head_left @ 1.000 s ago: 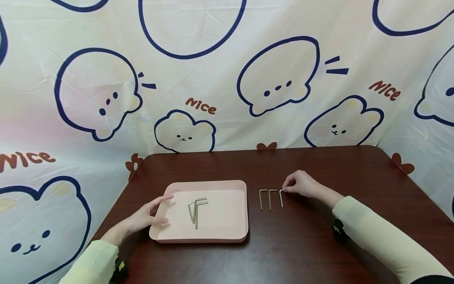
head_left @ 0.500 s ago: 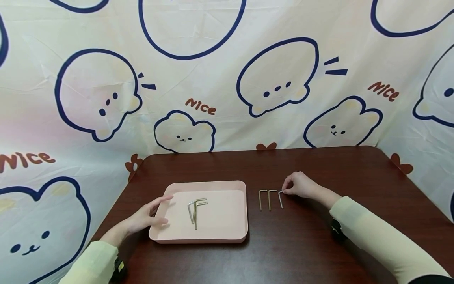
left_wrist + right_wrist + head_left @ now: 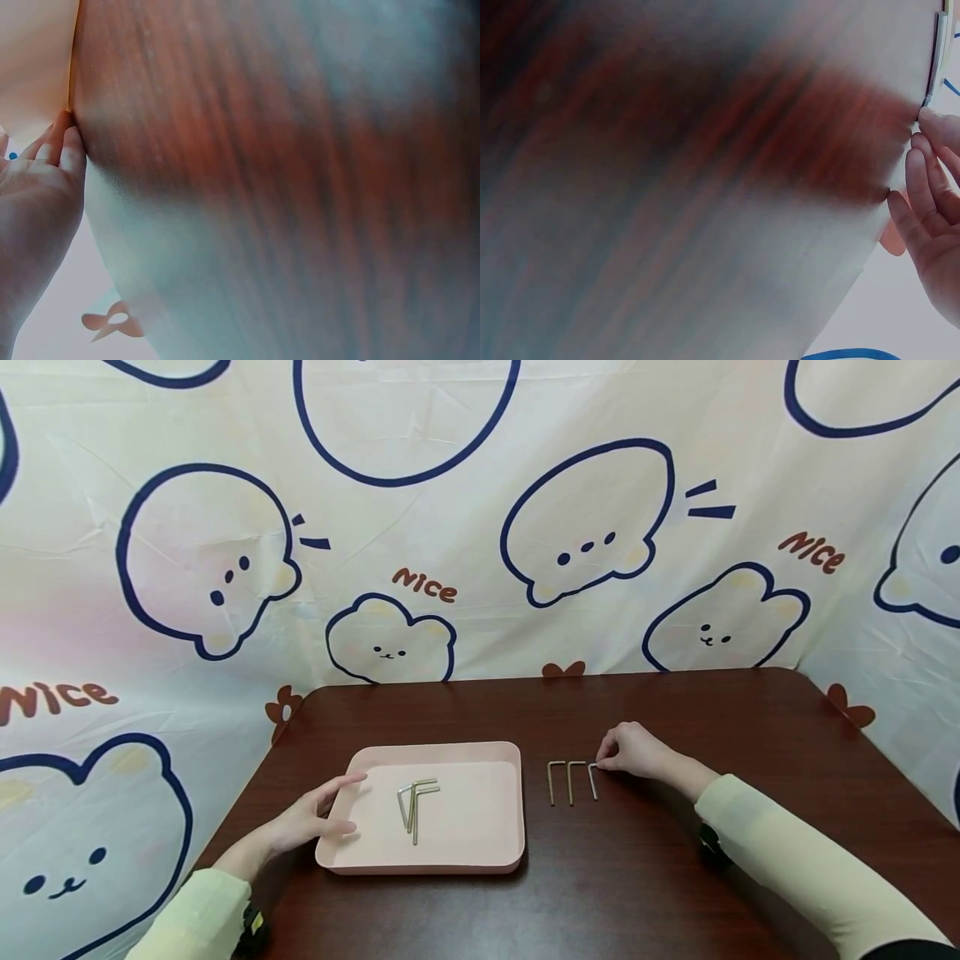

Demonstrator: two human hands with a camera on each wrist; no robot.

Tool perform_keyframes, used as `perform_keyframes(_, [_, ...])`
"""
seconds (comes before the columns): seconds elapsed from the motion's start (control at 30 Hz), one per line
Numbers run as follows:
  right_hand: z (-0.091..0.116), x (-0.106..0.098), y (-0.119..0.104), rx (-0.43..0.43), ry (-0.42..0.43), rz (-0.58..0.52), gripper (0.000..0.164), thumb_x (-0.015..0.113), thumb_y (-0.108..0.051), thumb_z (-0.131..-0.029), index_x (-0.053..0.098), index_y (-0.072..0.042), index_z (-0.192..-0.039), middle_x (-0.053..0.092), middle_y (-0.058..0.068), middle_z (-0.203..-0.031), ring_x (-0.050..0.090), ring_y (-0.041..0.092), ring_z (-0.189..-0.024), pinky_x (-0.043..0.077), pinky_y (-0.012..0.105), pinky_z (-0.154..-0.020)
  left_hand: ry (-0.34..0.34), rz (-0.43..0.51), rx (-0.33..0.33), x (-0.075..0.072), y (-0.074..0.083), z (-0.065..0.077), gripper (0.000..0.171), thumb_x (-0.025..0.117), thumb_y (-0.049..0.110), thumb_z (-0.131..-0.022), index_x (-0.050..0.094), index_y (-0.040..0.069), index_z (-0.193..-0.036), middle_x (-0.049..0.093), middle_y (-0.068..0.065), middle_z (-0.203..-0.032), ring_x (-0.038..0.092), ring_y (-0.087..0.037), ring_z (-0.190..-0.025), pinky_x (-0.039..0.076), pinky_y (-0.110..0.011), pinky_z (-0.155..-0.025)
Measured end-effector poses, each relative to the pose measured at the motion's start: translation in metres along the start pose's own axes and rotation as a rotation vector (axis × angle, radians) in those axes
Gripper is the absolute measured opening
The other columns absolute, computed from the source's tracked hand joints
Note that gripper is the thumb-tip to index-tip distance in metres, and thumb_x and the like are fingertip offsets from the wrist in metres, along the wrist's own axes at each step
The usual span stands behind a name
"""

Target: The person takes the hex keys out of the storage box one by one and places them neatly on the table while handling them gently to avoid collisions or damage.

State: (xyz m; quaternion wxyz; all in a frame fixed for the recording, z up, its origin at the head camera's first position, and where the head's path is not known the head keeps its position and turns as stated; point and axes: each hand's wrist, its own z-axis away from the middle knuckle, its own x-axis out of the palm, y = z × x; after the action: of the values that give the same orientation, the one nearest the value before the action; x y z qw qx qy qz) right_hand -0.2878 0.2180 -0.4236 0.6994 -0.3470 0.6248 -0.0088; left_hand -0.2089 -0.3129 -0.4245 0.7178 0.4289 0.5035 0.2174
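My left hand (image 3: 303, 818) holds the left rim of a shallow pink tray (image 3: 480, 852), thumb and a finger reaching over it; the left wrist view shows other fingers against its outer side. Three L-shaped hex keys (image 3: 416, 818) lie overlapping inside the tray. Right of it, two brassy hex keys (image 3: 571, 785) lie side by side on the table, long arms toward me. Beside them is a silvery hex key (image 3: 594, 783), whose short arm my right hand (image 3: 637, 750) pinches between thumb and fingertips. That key (image 3: 936, 56) also shows at the right wrist view's edge.
The dark brown wooden table (image 3: 600, 893) carries the tray and keys. A cream cloth (image 3: 480, 635) printed with bear outlines hangs behind the table and along its sides.
The silvery hex key's short-arm end has shifted slightly left, toward the two brassy ones, and the right forearm a little left too. The left hand and tray stay put.
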Motion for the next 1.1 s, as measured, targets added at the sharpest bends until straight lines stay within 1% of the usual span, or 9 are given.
perform_keyframes(0.13, [0.000, 0.001, 0.000, 0.009, -0.008, -0.011, 0.010, 0.076, -0.007, -0.083, 0.075, -0.014, -0.076, 0.065, -0.006, -0.078, 0.053, 0.013, -0.073, 0.047, 0.035, -0.074, 0.002, 0.000, -0.005, 0.000, 0.000, 0.000, 0.078, 0.076, 0.012, -0.083, 0.035, 0.005, -0.148, 0.030, -0.029, -0.149, 0.031, -0.045, -0.133, 0.027, -0.061, -0.102])
perform_keyframes(0.3, [0.000, 0.001, 0.000, 0.014, -0.010, -0.018, 0.009, 0.076, -0.008, -0.083, 0.076, -0.014, -0.076, 0.066, -0.006, -0.078, 0.054, 0.014, -0.073, 0.047, 0.035, -0.073, 0.004, -0.006, 0.005, 0.001, 0.000, 0.000, 0.077, 0.076, 0.012, -0.083, 0.036, 0.005, -0.148, 0.030, -0.028, -0.149, 0.031, -0.046, -0.134, 0.027, -0.061, -0.102])
perform_keyframes(0.5, [-0.001, 0.002, 0.003, 0.004, -0.013, -0.028, 0.006, 0.077, -0.014, -0.083, 0.076, -0.011, -0.078, 0.066, -0.006, -0.079, 0.055, 0.013, -0.075, 0.048, 0.034, -0.073, 0.006, -0.013, 0.007, 0.001, -0.001, 0.001, 0.077, 0.077, 0.013, -0.083, 0.036, 0.006, -0.148, 0.030, -0.028, -0.149, 0.029, -0.046, -0.134, 0.027, -0.062, -0.102])
perform_keyframes(0.67, [-0.001, 0.002, 0.003, -0.036, -0.009, -0.037, 0.007, 0.078, -0.016, -0.083, 0.077, -0.009, -0.081, 0.066, -0.007, -0.081, 0.056, 0.013, -0.077, 0.048, 0.035, -0.074, 0.007, -0.013, 0.005, 0.001, 0.000, 0.001, 0.077, 0.077, 0.013, -0.083, 0.036, 0.006, -0.148, 0.029, -0.028, -0.149, 0.029, -0.046, -0.134, 0.026, -0.062, -0.102])
perform_keyframes(0.83, [-0.005, 0.000, 0.000, -0.073, -0.001, -0.034, 0.006, 0.078, -0.016, -0.082, 0.077, -0.010, -0.084, 0.066, -0.007, -0.082, 0.057, 0.013, -0.078, 0.048, 0.035, -0.075, 0.006, -0.010, 0.004, 0.000, 0.000, 0.000, 0.077, 0.077, 0.013, -0.083, 0.036, 0.006, -0.148, 0.029, -0.028, -0.150, 0.029, -0.046, -0.135, 0.026, -0.062, -0.102])
perform_keyframes(1.0, [-0.009, -0.004, -0.007, -0.091, 0.013, -0.043, 0.005, 0.078, -0.016, -0.083, 0.077, -0.011, -0.084, 0.066, -0.006, -0.083, 0.056, 0.014, -0.077, 0.047, 0.034, -0.072, 0.003, -0.008, 0.010, 0.000, 0.000, -0.001, 0.077, 0.076, 0.013, -0.083, 0.036, 0.005, -0.148, 0.031, -0.028, -0.149, 0.030, -0.046, -0.134, 0.026, -0.062, -0.102])
perform_keyframes(1.1, [-0.012, -0.007, -0.012, -0.100, 0.023, -0.053, 0.007, 0.077, -0.017, -0.085, 0.077, -0.011, -0.085, 0.065, -0.007, -0.084, 0.055, 0.014, -0.077, 0.047, 0.034, -0.072, -0.001, -0.004, 0.009, -0.001, 0.000, -0.001, 0.077, 0.076, 0.013, -0.083, 0.035, 0.005, -0.148, 0.031, -0.028, -0.148, 0.032, -0.045, -0.133, 0.027, -0.061, -0.102])
